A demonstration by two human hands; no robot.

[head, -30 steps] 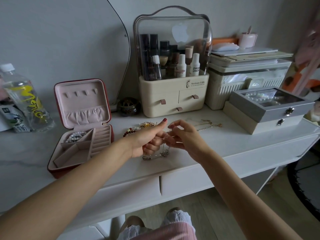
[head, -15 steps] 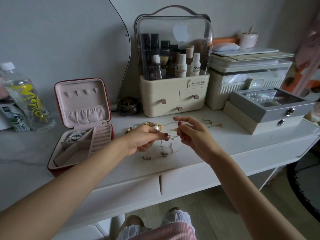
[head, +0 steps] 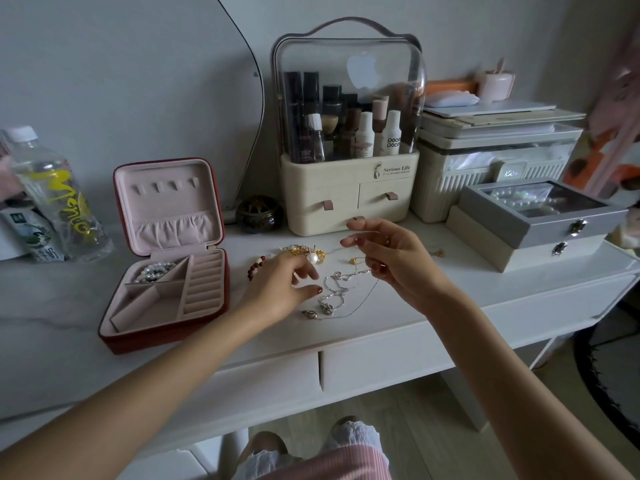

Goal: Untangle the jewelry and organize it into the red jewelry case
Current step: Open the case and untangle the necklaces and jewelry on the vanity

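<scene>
The red jewelry case [head: 166, 336] lies open at the left of the white table, its lid upright, with a pearl piece [head: 154, 271] in its back left compartment. A tangle of silver chains [head: 332, 299] lies on the table between my hands. My right hand [head: 394, 265] is raised above the table and pinches a thin strand that runs down to the tangle. My left hand [head: 280, 289] hovers just left of the tangle, fingers loosely spread and holding nothing. Behind it lie a gold piece with a pearl [head: 310, 256] and a red bead bracelet [head: 258, 266].
A cream cosmetics organizer [head: 346, 202] stands behind the jewelry, with a small dark pot [head: 258, 214] to its left. A grey box [head: 540, 216] on a cream box sits at the right. A water bottle [head: 52, 188] stands far left. A small gold item [head: 438, 252] lies behind my right hand.
My left hand let go of the chain and dropped toward the table with its fingers spread. My right hand rose and moved right, drawing a strand out of the tangle.
</scene>
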